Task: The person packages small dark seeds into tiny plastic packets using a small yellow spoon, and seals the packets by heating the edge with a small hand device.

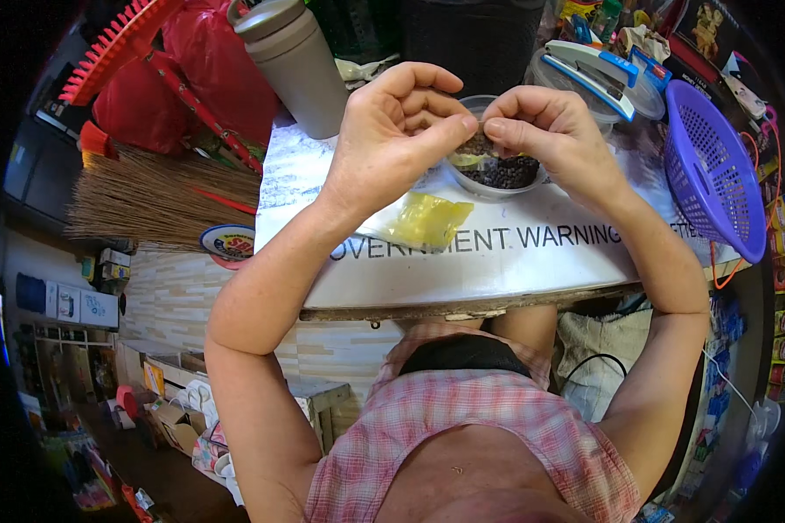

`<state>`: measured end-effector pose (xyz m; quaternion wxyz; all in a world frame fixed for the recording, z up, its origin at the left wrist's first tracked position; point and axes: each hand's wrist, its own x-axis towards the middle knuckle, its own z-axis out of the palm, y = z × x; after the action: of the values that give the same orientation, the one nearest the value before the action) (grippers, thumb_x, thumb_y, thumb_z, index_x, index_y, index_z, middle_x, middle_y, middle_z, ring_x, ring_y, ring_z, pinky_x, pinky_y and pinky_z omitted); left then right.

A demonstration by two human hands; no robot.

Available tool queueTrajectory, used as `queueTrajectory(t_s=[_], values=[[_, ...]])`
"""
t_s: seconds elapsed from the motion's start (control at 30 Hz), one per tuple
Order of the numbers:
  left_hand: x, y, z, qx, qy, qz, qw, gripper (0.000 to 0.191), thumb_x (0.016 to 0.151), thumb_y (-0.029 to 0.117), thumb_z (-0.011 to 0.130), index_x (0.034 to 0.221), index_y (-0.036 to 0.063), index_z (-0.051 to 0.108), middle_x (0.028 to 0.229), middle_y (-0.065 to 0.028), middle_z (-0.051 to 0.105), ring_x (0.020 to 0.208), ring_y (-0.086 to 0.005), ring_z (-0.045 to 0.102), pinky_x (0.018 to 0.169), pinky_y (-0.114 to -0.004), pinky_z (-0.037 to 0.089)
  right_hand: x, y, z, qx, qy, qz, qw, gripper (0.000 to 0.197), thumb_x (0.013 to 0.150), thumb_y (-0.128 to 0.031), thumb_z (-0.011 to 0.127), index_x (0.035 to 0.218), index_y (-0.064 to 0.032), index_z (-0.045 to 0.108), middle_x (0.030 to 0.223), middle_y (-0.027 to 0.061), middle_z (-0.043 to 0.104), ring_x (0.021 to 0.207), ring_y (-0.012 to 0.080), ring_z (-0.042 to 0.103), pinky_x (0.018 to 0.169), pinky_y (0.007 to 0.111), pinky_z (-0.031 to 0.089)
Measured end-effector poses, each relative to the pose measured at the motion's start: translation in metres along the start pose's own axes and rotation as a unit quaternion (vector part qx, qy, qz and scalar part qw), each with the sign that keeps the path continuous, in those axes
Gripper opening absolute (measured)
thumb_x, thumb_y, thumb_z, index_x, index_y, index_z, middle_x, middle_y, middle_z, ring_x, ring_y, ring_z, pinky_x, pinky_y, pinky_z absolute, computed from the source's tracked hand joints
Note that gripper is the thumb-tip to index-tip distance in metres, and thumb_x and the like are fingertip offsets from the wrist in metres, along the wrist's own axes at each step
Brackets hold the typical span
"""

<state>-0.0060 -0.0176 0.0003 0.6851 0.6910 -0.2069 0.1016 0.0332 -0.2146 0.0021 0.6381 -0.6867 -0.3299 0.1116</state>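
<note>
A round clear plastic tub (pixel 497 191) holds dark peppercorn-like grains (pixel 500 173). Just above it, my left hand (pixel 392 124) and my right hand (pixel 553 131) meet, thumbs nearly touching. Both pinch what looks like a small clear plastic bag (pixel 477 145), its lower part hanging over the grains. My fingers cover its upper edge, and its contents are hard to make out. In front of the tub, below my left hand, lies a yellow-tinted plastic packet (pixel 432 221) on the white printed table cover (pixel 471 278).
A grey tumbler (pixel 301 72) stands at the left, beside a stick broom (pixel 163 193) and red plastic bags (pixel 196 78). On the right are a stapler (pixel 592 75) lying on clear lids and a purple plastic basket (pixel 713 170). The table's worn edge (pixel 471 306) is close to my body.
</note>
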Motion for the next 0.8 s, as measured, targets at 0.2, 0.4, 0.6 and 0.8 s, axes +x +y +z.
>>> queueTrajectory(t_s=[0.2,0.4,0.6,0.8], values=[[-0.001,0.005,-0.004,0.086,-0.033,-0.015,0.996,0.035,0.083,-0.002,0.067,0.114,-0.0051,0.051,0.090,-0.0114,0.066,0.084,-0.0113,0.065,0.076,-0.020,0.052,-0.002,-0.001,0.003,-0.027,-0.010,-0.003,1.000,0.017,0.086,-0.011,0.064,0.093,0.0035,0.065,0.079,0.0017,0.063,0.071,0.0053,0.055,0.065,0.020,0.045],[-0.004,0.005,-0.001,0.083,-0.020,0.023,0.996,0.034,0.082,-0.004,0.066,0.113,-0.0056,0.051,0.089,-0.0111,0.066,0.083,-0.0109,0.064,0.075,-0.021,0.052,-0.003,0.001,0.004,-0.007,-0.005,0.005,1.000,0.016,0.084,-0.008,0.066,0.095,0.0034,0.065,0.080,0.0037,0.065,0.071,0.0060,0.057,0.064,0.020,0.047],[0.000,0.006,-0.005,0.063,-0.041,0.021,0.997,0.037,0.082,-0.002,0.067,0.115,-0.0056,0.050,0.090,-0.0103,0.065,0.084,-0.0103,0.063,0.076,-0.020,0.051,-0.002,-0.001,0.002,-0.022,-0.002,-0.009,1.000,0.016,0.085,-0.010,0.066,0.095,0.0032,0.065,0.079,0.0032,0.065,0.070,0.0061,0.058,0.063,0.020,0.047],[0.003,0.011,-0.010,0.059,-0.041,-0.005,0.997,0.039,0.081,-0.004,0.067,0.116,-0.0060,0.049,0.089,-0.0110,0.066,0.084,-0.0109,0.064,0.077,-0.021,0.051,-0.001,0.000,-0.001,-0.026,0.004,-0.021,0.999,0.016,0.086,-0.011,0.065,0.095,0.0022,0.066,0.078,0.0021,0.064,0.070,0.0059,0.057,0.063,0.020,0.047]])
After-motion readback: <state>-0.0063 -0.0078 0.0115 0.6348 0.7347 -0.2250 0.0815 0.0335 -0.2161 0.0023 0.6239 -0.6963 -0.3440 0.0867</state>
